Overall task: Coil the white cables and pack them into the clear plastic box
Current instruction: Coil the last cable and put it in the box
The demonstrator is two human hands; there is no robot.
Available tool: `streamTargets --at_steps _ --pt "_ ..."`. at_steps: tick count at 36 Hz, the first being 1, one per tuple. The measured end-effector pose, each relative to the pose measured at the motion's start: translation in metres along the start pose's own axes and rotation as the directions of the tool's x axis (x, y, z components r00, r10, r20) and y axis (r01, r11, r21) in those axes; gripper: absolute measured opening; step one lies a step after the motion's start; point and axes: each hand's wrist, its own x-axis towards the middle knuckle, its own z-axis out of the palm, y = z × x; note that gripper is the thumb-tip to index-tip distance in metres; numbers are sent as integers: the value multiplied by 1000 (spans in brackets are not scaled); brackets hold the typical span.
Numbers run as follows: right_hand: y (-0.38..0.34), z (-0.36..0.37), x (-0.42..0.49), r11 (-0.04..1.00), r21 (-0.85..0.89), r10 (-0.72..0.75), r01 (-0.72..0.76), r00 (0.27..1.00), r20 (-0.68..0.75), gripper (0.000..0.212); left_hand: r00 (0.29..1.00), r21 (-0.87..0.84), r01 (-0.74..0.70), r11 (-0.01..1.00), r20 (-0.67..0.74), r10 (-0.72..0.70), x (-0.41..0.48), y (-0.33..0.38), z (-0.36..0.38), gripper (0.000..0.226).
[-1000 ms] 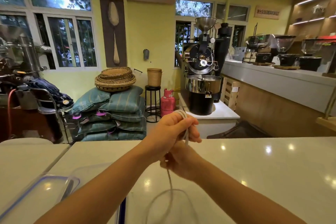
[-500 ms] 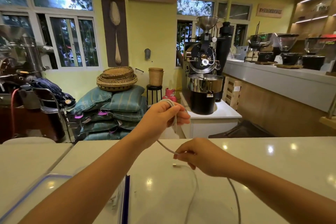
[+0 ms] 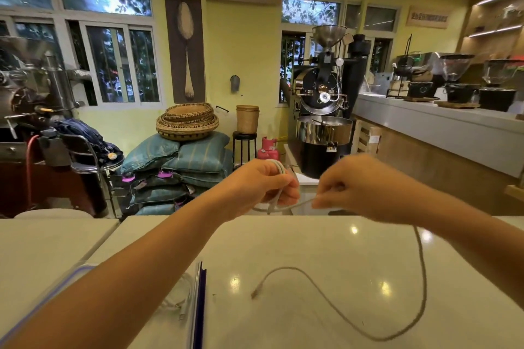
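head view — both hands are raised over the far edge of a white counter (image 3: 312, 249). the left hand (image 3: 263, 187) has its fingers curled round a few finished loops of the white cable (image 3: 422, 278). the right hand (image 3: 351, 187), motion-blurred, pinches the same cable just beside it, with a short run stretched between the two. from under the right wrist the cable drops to the counter, sweeps in a wide curve and ends at a plug (image 3: 253, 295) lying loose on the surface.

the clear plastic box (image 3: 198, 306) sits at lower left with a blue-edged rim, partly hidden by the left forearm. inside is a bundle of white cable (image 3: 177, 302) — i cannot tell how many.

behind are stacked woven baskets (image 3: 187, 122) on sacks (image 3: 181, 161) and a woven bin (image 3: 247, 119) on a stool; their contents are not visible.
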Motion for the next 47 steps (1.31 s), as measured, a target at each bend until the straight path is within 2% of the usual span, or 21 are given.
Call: streamTargets --at_steps 3,6,11,13,17,21,24,27,29,30,34,38,41,43,47 --pt "8 -22 7 999 15 -27 29 993 -112 16 997 79 -20 997 81 13 -6 -7 5 20" --pt "22 -37 18 998 56 -31 43 978 -205 18 988 -6 -15 1000 156 16 -13 -9 9 25" --pt "41 -41 35 988 127 -57 87 972 -227 8 964 -144 -34 989 258 71 -23 -10 14 33" --pt "46 -41 39 977 179 -66 112 967 -246 5 950 -180 -38 983 298 91 -27 -10 16 31" --pt "55 -27 48 929 347 -28 130 958 -285 13 927 -281 -66 957 339 163 -31 -4 18 21" --pt "57 5 57 777 614 73 137 950 -304 12 903 -387 -76 919 365 228 -33 4 21 24" --pt "50 36 57 622 767 68 157 965 -252 22 897 -424 -113 899 345 276 -31 8 22 22" --pt "37 71 58 374 919 78 121 984 -161 45 906 -432 -161 888 292 306 -27 10 22 20" --pt "23 93 59 215 974 166 73 980 -110 43 921 -419 -184 889 241 305 -24 9 23 19" --pt "17 103 60 182 983 191 35 979 -71 36 933 -409 -190 892 207 294 -22 9 22 22" --pt "-8 123 48 164 971 122 -173 981 154 26 962 -288 -237 928 61 265 -7 3 15 29" --pt "-20 123 38 108 963 59 -249 968 243 23 965 -108 -259 960 -65 253 4 -8 9 33" --pt "-20 114 36 127 944 38 -304 953 302 18 944 71 -293 953 -138 301 5 -13 7 36" --pt "-19 107 35 217 921 31 -325 945 326 18 925 206 -316 926 -151 350 6 -15 7 36" --pt "-15 90 32 473 823 21 -314 938 346 24 921 367 -296 882 -133 365 11 -22 6 35"
